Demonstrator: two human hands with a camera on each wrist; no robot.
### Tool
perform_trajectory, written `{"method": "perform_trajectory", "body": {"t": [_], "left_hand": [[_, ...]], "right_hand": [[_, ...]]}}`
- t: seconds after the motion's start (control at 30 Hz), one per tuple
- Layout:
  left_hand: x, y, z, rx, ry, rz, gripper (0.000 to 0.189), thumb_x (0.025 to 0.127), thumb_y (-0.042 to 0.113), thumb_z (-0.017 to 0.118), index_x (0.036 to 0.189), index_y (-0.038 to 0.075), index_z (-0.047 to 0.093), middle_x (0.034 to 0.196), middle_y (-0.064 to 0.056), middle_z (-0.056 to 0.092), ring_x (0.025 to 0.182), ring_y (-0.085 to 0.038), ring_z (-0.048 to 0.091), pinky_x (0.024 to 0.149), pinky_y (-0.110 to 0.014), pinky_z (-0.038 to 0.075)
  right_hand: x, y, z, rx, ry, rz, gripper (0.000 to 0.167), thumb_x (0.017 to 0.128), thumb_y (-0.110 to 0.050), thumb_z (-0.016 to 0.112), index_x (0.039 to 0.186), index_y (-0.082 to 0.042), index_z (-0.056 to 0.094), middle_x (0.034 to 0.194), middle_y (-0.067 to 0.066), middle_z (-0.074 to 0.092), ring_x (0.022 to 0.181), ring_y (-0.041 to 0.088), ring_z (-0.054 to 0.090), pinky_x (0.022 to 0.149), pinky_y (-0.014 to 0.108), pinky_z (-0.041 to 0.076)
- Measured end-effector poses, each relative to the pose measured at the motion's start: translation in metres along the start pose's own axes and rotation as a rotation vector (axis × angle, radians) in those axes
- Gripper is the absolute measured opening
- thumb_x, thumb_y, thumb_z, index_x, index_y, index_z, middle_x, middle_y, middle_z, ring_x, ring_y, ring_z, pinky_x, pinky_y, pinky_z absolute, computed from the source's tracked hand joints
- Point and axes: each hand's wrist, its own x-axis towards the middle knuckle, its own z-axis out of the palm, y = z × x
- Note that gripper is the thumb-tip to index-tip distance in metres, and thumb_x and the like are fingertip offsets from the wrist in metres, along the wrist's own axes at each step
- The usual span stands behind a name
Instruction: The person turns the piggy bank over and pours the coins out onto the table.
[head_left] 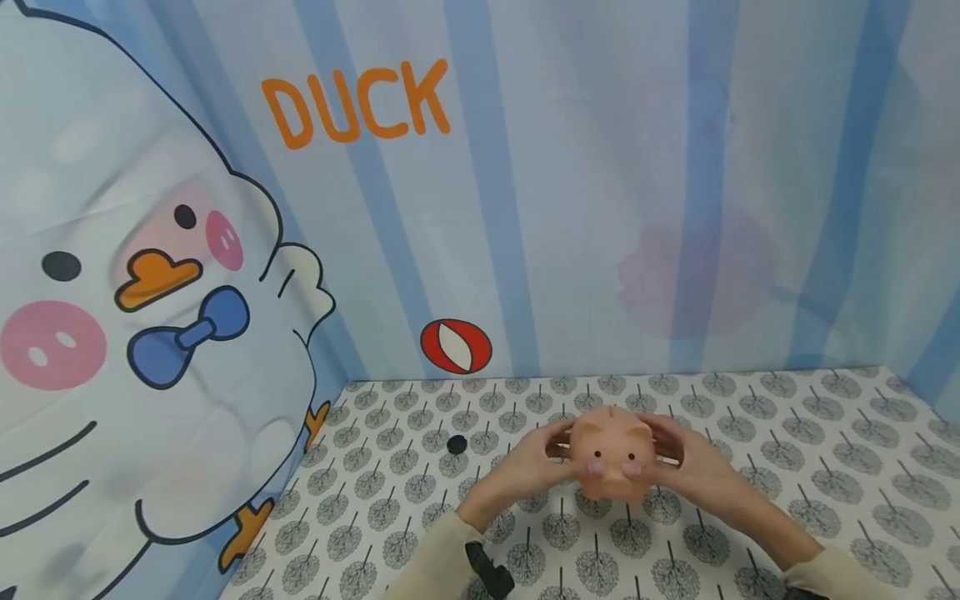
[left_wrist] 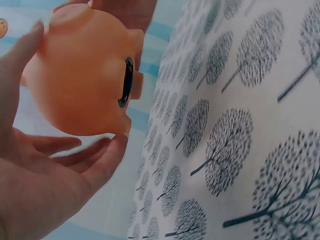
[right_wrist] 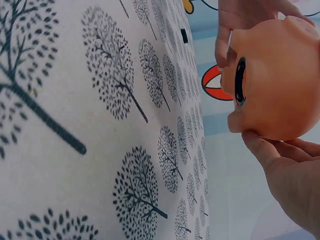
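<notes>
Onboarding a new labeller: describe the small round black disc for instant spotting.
Start at the white cloth with grey tree prints; over it, a left hand grips one side of a smooth peach piggy bank. Left of that hand in the head view lies the disc. It's solid black, unlike the grey trees around it.

Both hands, the left (head_left: 534, 461) and the right (head_left: 696, 468), hold a pink pig figure (head_left: 613, 446) between them, one at each side, its face toward the wearer; cream sleeves (head_left: 429, 557) cover the forearms behind them; a black disc (head_left: 457, 444) lies on the tree-print table (head_left: 420, 492), left of the left hand; beyond the hands hangs a blue-striped backdrop (head_left: 592, 208), with a printed red-and-white ball (head_left: 454, 346) and, farther left, a big cartoon duck (head_left: 247, 408).
</notes>
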Motion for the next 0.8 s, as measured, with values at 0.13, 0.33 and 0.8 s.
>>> {"method": "perform_trajectory", "body": {"t": [0.13, 0.33, 0.8], "left_hand": [[0.003, -0.001, 0.001, 0.025, 0.001, 0.049, 0.083, 0.089, 0.031, 0.086, 0.160, 0.023, 0.044, 0.145, -0.002, 0.063, 0.127, -0.012, 0.064, 0.103, -0.023, 0.058], [0.002, -0.002, 0.004, 0.027, 0.021, 0.078, 0.091, 0.084, 0.022, 0.091, 0.160, 0.025, 0.042, 0.151, -0.001, 0.058, 0.133, -0.012, 0.061, 0.101, -0.019, 0.058], [-0.001, -0.004, 0.010, 0.061, 0.018, 0.140, 0.107, 0.081, 0.013, 0.093, 0.165, 0.024, 0.028, 0.169, -0.003, 0.036, 0.154, -0.025, 0.045, 0.114, -0.021, 0.051]], "right_hand": [[-0.003, 0.002, 0.001, -0.001, -0.009, -0.064, 0.089, 0.096, -0.025, 0.079, 0.163, 0.001, 0.027, 0.164, 0.032, 0.036, 0.147, 0.056, 0.043, 0.112, 0.041, 0.056], [-0.005, 0.007, -0.001, -0.014, -0.026, -0.125, 0.098, 0.089, -0.025, 0.086, 0.164, -0.001, 0.027, 0.166, 0.031, 0.033, 0.148, 0.057, 0.041, 0.113, 0.044, 0.054], [-0.006, 0.013, 0.000, -0.056, -0.018, -0.161, 0.112, 0.077, -0.030, 0.095, 0.165, -0.013, 0.028, 0.168, 0.025, 0.033, 0.149, 0.057, 0.039, 0.113, 0.055, 0.052]]}}
